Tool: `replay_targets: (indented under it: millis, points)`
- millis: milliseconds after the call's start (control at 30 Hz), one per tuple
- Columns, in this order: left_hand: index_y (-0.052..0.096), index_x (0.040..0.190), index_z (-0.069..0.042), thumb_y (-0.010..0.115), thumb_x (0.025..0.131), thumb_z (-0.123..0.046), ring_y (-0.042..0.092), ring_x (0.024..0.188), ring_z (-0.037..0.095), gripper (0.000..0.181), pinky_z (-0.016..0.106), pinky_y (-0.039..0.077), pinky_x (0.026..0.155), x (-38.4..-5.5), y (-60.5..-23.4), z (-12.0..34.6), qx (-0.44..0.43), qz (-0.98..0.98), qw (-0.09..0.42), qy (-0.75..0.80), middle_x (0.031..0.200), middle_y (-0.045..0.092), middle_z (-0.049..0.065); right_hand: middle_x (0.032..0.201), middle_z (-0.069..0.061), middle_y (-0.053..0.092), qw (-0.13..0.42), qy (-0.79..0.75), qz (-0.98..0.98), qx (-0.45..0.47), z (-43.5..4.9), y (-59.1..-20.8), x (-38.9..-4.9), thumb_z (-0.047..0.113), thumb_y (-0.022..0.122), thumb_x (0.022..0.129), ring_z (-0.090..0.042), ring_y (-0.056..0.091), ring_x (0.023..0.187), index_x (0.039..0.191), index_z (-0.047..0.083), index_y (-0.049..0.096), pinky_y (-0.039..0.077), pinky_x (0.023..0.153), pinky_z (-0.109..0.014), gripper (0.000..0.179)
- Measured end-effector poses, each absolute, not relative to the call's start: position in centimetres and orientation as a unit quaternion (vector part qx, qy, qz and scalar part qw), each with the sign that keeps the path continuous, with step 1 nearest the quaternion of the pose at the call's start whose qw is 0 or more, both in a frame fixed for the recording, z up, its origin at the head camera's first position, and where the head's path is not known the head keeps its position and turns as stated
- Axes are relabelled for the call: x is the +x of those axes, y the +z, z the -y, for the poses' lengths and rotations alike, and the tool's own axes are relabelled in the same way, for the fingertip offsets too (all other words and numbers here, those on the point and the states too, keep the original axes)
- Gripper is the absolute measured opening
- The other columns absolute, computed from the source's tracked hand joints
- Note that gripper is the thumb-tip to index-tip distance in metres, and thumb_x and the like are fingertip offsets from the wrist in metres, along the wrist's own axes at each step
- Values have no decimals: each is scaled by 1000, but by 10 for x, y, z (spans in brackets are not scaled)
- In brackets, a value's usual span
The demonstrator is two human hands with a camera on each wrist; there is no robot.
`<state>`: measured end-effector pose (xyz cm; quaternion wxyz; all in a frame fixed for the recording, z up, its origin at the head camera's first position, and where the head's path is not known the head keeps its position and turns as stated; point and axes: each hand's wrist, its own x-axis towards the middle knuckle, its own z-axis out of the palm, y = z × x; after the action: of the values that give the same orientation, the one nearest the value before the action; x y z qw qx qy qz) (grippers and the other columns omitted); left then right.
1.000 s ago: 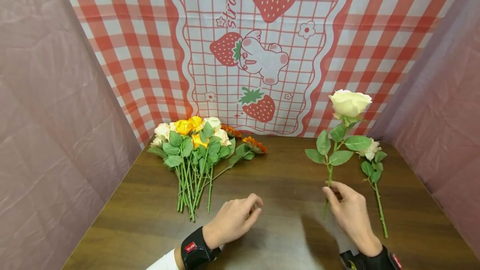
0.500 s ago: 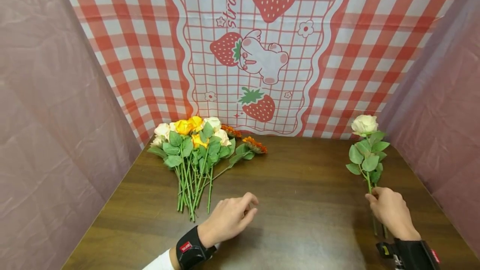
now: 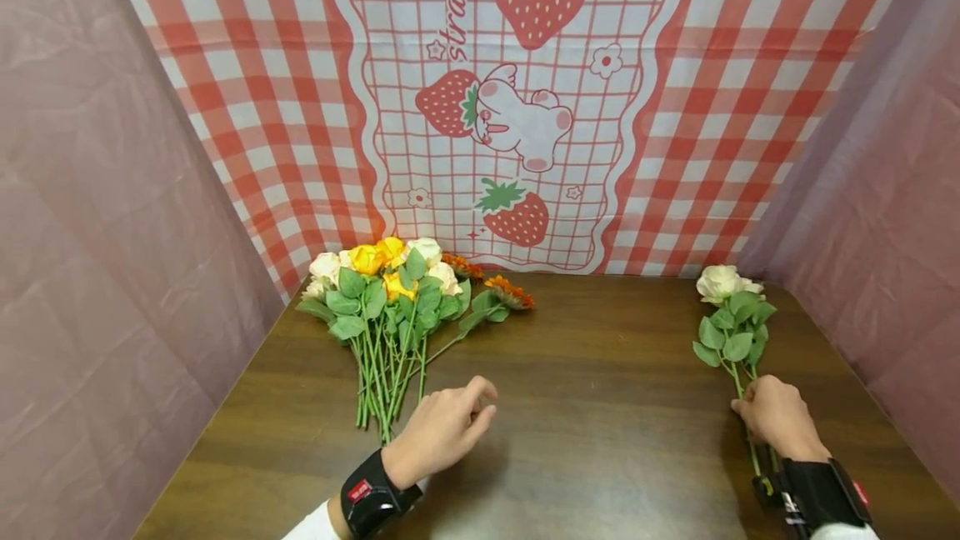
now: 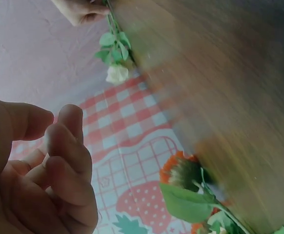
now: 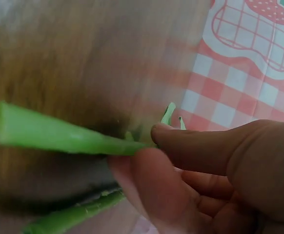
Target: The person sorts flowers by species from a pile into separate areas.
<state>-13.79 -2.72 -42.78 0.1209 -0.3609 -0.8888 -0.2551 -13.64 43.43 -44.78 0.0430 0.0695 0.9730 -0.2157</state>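
My right hand (image 3: pixel 780 419) pinches the green stem of a white rose (image 3: pixel 720 283) between thumb and fingers, low over the right side of the table. In the right wrist view the pinched stem (image 5: pixel 69 136) points left, its cut end free. A second stem (image 5: pixel 78 213) lies below it; this belongs to another white rose, mostly hidden behind the held one. My left hand (image 3: pixel 442 427) hovers near the table's front middle, fingers loosely curled around nothing. Just beyond it lies a bunch of flowers (image 3: pixel 400 283) with yellow, white and pale pink roses, stems toward me.
Orange daisy-like flowers (image 3: pixel 510 292) stick out at the bunch's right side. Behind the brown wooden table (image 3: pixel 600 373) hangs a red checked strawberry cloth (image 3: pixel 517 119). Pinkish curtains (image 3: pixel 127 215) close off both sides.
My right hand has carried the upright white rose rightward and lowered it beside and over the other white rose. My left hand has drifted slightly left.
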Motion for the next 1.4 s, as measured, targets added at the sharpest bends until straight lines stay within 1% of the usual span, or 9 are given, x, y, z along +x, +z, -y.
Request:
replay_targets:
  millis: [333,467,600,800,967,1067,1167,1267,1400]
  points:
    - [56,97,-17,54,90,-23,50,55,-2,9,19,41,41,-148,-432,43,-328,904,119,-245,71,66,-7,55,-6,52,130,-165,-968,138,-438,-439,-138,24,59,86,-23,51,53,58,10,51,41,48,-40,33]
    - [57,95,-16,55,90,-21,45,49,-2,7,20,38,39,-156,-432,54,-302,912,127,-248,66,63,-9,50,-4,53,136,-170,-967,130,-441,-439,-136,23,56,88,-22,51,49,56,10,52,41,47,-39,35]
    - [58,92,-16,58,89,-19,40,42,-1,4,21,35,36,-162,-430,66,-267,918,134,-260,60,57,-11,53,-5,52,137,-173,-968,121,-443,-438,-136,24,54,90,-21,50,49,58,10,52,40,47,-38,35]
    - [58,91,-16,56,90,-21,40,42,0,5,22,36,37,-169,-427,72,-257,923,134,-254,60,55,-12,55,-6,52,141,-170,-967,130,-447,-440,-134,29,53,90,-22,51,51,58,10,51,40,47,-38,38]
    - [58,92,-17,55,90,-22,42,43,0,6,22,37,38,-172,-424,68,-262,925,116,-249,61,56,-12,58,-6,44,136,-166,-968,132,-450,-440,-129,33,58,88,-23,49,55,61,9,48,40,48,-39,38]
    - [58,92,-17,56,90,-21,42,44,0,5,22,38,39,-173,-422,66,-262,927,114,-245,63,57,-11,58,-3,38,128,-165,-970,124,-450,-438,-125,31,60,87,-22,46,53,62,8,46,38,48,-38,36]
    - [58,92,-16,58,89,-20,41,44,0,5,23,38,39,-174,-421,65,-257,929,114,-240,62,58,-10,57,-3,38,109,-168,-973,116,-444,-432,-119,26,58,88,-22,45,50,62,7,45,38,46,-38,35]
    - [58,92,-14,59,89,-20,41,43,1,6,23,37,38,-175,-422,65,-250,932,114,-238,60,56,-9,55,-7,44,50,-170,-979,105,-427,-421,-113,22,53,90,-24,47,47,64,4,46,38,42,-39,33]
    - [58,93,-12,59,88,-19,39,41,2,8,23,35,36,-179,-426,65,-238,935,125,-229,56,52,-9,58,-10,54,-41,-171,-981,77,-390,-398,-108,24,49,92,-23,49,47,76,0,54,39,39,-40,29]
